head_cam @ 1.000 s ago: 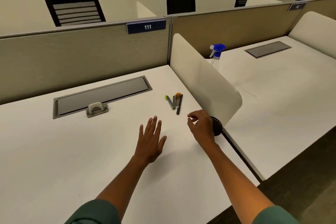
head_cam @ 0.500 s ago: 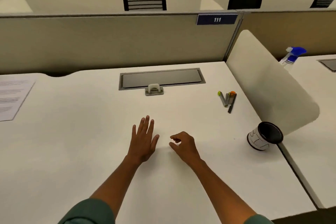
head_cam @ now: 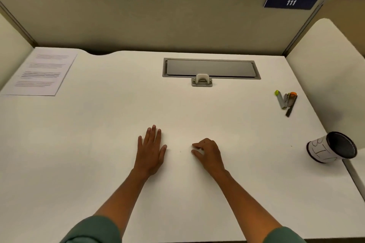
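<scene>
My left hand [head_cam: 151, 150] lies flat on the white desk [head_cam: 98, 144] with straight fingers, near the middle. My right hand [head_cam: 208, 154] rests a little to its right, fingers loosely curled and holding nothing. A black-rimmed cup [head_cam: 331, 148] with a white label lies on its side at the desk's right edge, its mouth facing right. A small bunch of pens and markers [head_cam: 286, 100], with green and orange tips, lies further back on the right. Neither hand touches any of these.
A printed sheet of paper [head_cam: 41, 73] lies at the far left. A grey cable hatch [head_cam: 211, 68] with a small latch sits at the back centre. A beige partition with a "111" sign [head_cam: 290, 2] closes the back; a rounded white divider [head_cam: 331, 69] stands at right.
The view has swung left and down, bringing the paper into sight. My right hand has left the cup, which now lies on its side, and rests near my left hand.
</scene>
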### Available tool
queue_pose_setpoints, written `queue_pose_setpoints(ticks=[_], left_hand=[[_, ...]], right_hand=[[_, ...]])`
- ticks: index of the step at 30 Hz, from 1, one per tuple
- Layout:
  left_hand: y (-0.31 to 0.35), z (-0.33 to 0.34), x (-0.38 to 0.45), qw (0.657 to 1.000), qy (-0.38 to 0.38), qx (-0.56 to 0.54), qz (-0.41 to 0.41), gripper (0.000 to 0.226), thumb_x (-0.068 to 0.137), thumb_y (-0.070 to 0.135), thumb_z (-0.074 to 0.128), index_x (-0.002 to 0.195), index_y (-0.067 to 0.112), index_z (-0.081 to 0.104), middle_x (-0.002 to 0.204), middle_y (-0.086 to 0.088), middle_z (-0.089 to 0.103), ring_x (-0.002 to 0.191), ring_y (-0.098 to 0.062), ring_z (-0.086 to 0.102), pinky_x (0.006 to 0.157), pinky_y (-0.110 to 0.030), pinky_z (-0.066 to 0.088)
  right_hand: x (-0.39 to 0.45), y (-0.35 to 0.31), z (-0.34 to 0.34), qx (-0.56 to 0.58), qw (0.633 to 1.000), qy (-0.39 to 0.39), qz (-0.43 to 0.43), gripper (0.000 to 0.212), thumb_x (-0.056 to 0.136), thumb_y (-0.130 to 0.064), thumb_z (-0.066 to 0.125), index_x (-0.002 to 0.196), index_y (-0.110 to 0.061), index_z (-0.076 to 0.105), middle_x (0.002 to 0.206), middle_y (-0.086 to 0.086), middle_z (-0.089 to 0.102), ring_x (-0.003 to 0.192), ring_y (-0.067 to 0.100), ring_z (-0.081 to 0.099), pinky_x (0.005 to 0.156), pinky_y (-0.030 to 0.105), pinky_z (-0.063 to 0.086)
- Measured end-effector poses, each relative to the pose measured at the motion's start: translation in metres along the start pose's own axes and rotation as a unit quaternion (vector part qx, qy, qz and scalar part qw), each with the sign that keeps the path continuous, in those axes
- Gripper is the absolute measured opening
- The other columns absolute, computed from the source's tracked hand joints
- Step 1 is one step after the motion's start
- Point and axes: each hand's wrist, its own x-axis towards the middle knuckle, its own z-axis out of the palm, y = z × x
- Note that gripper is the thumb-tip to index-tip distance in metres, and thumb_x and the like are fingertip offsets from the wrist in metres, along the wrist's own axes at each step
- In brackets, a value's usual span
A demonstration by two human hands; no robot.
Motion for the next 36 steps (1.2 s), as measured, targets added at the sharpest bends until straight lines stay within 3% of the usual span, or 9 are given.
queue_pose_setpoints(ticks=[6, 14, 21, 26, 30, 36], left_hand=[[-0.02, 0.007, -0.005, 1.0, -0.004, -0.007, 0.004, 0.064, 0.101, 0.039, 0.034, 0.155, 0.014, 0.009, 0.164, -0.006, -0.004, 0.152, -0.021, -0.003, 0.122, -0.047, 0.003], [-0.022, 0.01, -0.005, 1.0, 0.008, 0.0, 0.016, 0.064, 0.098, 0.041, 0.028, 0.154, 0.013, 0.014, 0.164, -0.008, 0.0, 0.152, -0.023, 0.0, 0.122, -0.05, 0.005], [-0.023, 0.012, -0.005, 1.0, 0.012, -0.008, 0.018, 0.063, 0.1, 0.038, 0.034, 0.155, 0.014, 0.013, 0.164, -0.008, -0.002, 0.152, -0.023, -0.002, 0.122, -0.049, 0.005], [-0.024, 0.013, -0.004, 1.0, 0.011, -0.008, 0.018, 0.063, 0.1, 0.039, 0.033, 0.155, 0.014, 0.012, 0.164, -0.008, -0.003, 0.152, -0.022, -0.002, 0.122, -0.05, 0.005], [-0.024, 0.012, -0.004, 1.0, 0.009, -0.002, 0.02, 0.063, 0.1, 0.04, 0.031, 0.155, 0.014, 0.012, 0.164, -0.008, -0.003, 0.152, -0.023, -0.002, 0.122, -0.049, 0.005], [-0.025, 0.01, -0.004, 1.0, 0.003, -0.007, 0.022, 0.063, 0.101, 0.04, 0.03, 0.155, 0.014, 0.01, 0.164, -0.008, -0.006, 0.152, -0.022, -0.005, 0.122, -0.049, 0.002]], right_hand=[[-0.001, -0.015, 0.021, 0.007, 1.0, 0.004, -0.007, 0.019, 0.084, -0.032, 0.071, 0.101, -0.024, 0.075, 0.095, -0.008, 0.064, 0.093, 0.015, 0.052, 0.086, 0.031, 0.043], [0.0, -0.03, 0.03, -0.019, 0.999, 0.002, -0.03, 0.016, 0.085, -0.032, 0.07, 0.1, -0.028, 0.075, 0.092, -0.008, 0.066, 0.089, 0.017, 0.052, 0.082, 0.034, 0.044], [0.001, -0.039, 0.031, -0.076, 0.997, 0.01, -0.033, 0.012, 0.089, -0.031, 0.065, 0.094, -0.026, 0.075, 0.092, -0.008, 0.065, 0.089, 0.014, 0.052, 0.07, 0.023, 0.039], [0.0, -0.043, 0.03, -0.101, 0.993, 0.025, -0.052, 0.013, 0.092, -0.028, 0.062, 0.093, -0.021, 0.074, 0.093, -0.005, 0.064, 0.089, 0.017, 0.051, 0.069, 0.029, 0.044], [0.001, -0.042, 0.037, -0.149, 0.985, 0.038, -0.076, 0.016, 0.095, -0.023, 0.056, 0.094, -0.017, 0.071, 0.095, -0.002, 0.063, 0.089, 0.021, 0.051, 0.068, 0.026, 0.038], [0.0, -0.038, 0.047, -0.214, 0.974, 0.033, -0.07, 0.015, 0.096, -0.017, 0.048, 0.091, -0.016, 0.063, 0.097, 0.002, 0.059, 0.088, 0.026, 0.05, 0.071, 0.035, 0.04]])
